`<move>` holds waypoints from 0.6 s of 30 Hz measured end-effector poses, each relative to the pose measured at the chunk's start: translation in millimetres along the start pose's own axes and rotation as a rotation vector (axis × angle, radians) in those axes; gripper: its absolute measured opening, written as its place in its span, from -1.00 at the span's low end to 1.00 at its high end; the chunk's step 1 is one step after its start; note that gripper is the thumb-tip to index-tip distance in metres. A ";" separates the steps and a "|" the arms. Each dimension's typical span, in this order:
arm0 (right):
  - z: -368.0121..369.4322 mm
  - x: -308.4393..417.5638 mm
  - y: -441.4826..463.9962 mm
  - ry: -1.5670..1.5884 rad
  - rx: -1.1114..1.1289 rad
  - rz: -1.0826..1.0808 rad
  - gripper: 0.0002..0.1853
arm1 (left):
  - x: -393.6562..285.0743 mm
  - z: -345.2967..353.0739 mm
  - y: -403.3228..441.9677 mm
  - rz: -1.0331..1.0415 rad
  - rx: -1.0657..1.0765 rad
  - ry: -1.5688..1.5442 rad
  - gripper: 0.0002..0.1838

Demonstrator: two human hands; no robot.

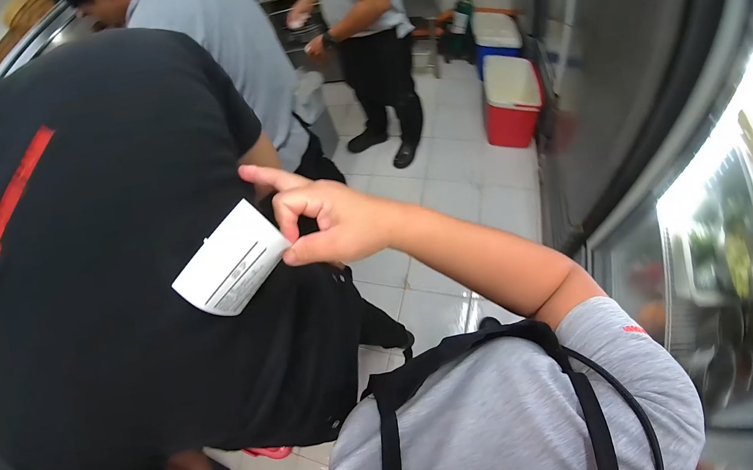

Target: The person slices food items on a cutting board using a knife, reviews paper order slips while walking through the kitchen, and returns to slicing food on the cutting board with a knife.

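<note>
A thin, slightly curled white paper slip (223, 267) sits toward nine o'clock, before a co-worker's black fabric shirt (140, 377). The right hand (326, 224) pinches its edge between thumb and bent finger, another finger extended. Its print is too small to read. The left hand is hidden; its grip cannot be told.
</note>
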State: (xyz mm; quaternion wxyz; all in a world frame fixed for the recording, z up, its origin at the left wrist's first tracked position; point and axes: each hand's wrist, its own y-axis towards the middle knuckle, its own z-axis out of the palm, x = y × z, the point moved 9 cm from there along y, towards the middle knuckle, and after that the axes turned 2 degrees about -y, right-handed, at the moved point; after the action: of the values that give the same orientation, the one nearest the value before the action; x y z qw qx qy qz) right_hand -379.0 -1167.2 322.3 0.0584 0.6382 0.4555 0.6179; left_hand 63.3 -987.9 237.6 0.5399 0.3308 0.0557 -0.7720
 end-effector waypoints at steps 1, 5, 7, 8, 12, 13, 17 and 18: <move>-1.5 -6.3 5.8 0.013 0.042 -0.052 -0.79 | -13.2 -17.7 -8.0 0.054 -0.067 0.010 -0.32; 10.2 -43.9 22.5 0.316 0.376 0.074 -0.83 | -111.3 -95.2 -61.2 0.372 -0.378 0.047 -0.34; 13.8 -57.3 32.2 0.456 0.538 0.195 -0.84 | -180.4 -134.0 -122.2 0.639 -0.653 0.047 -0.35; 8.4 -54.7 44.9 0.419 0.533 0.093 -0.84 | -200.3 -129.6 -163.6 0.810 -0.788 0.075 -0.38; 10.1 -68.4 98.9 0.682 0.572 0.022 -0.84 | -225.1 -25.5 -264.4 1.138 -0.592 0.482 -0.52; 14.5 -76.6 115.4 0.756 0.574 0.037 -0.84 | -230.7 -15.9 -264.2 1.135 -0.110 0.600 -0.53; 15.6 -94.5 194.0 0.851 0.463 0.017 -0.87 | -104.8 148.1 -258.0 0.852 0.262 0.940 -0.46; 14.6 -102.1 214.5 0.809 0.375 0.022 -0.87 | -82.9 153.3 -249.7 0.760 0.353 0.957 -0.42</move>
State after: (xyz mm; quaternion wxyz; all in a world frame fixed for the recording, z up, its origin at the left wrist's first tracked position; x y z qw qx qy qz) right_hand -239.3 -1350.9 380.5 -0.2477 0.3493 0.5391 0.7253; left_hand -206.8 -887.1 336.0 0.6287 0.7200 0.0414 -0.2909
